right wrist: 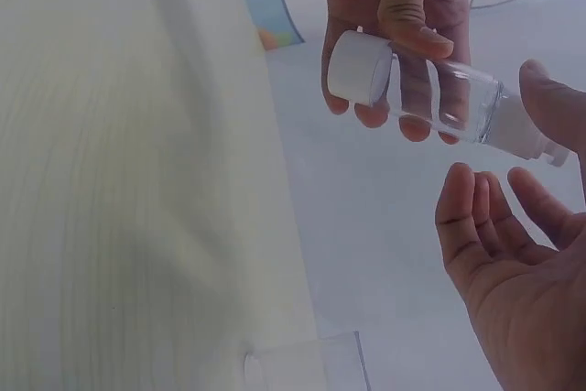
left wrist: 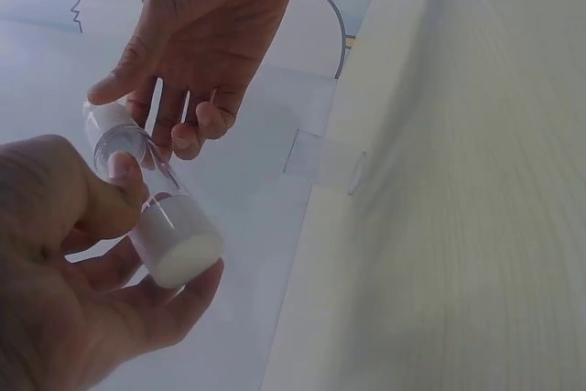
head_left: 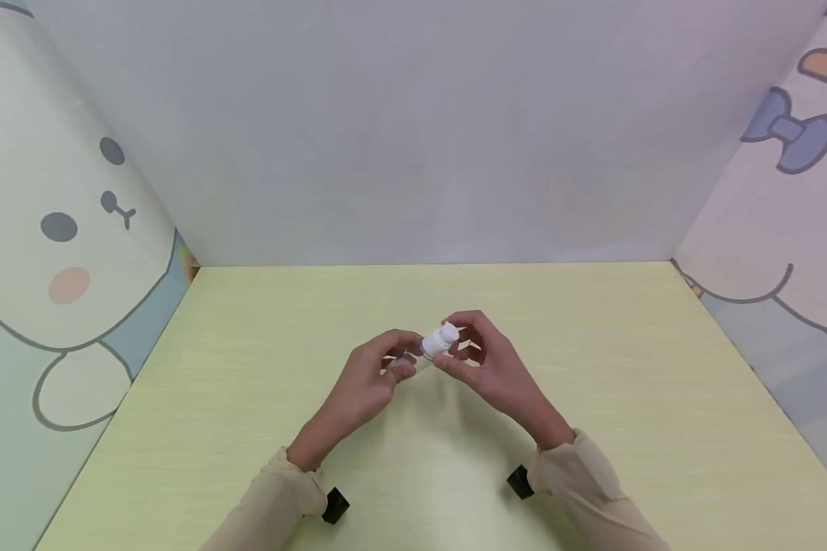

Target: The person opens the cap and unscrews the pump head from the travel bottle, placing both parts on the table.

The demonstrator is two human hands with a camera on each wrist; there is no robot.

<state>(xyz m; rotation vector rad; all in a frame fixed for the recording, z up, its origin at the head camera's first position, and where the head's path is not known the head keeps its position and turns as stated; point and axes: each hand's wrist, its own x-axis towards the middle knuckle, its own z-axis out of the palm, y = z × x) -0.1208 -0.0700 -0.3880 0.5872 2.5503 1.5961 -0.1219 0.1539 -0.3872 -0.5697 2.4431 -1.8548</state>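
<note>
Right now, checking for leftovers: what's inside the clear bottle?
The bottle's clear middle shows no liquid; fingers of the left hand show through. Its white base and top hide their insides.

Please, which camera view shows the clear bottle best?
The right wrist view: the bottle shows there from white base to white top, clear body between. In the left wrist view, the left hand covers part of it; the head view shows it small, mostly the white top.

The setting looks like a small screened-in tabletop booth, home or studio impossible to tell, with a pale wood-grain table bordered by a plain greyish back panel and side panels printed with big cartoon animals.
</note>
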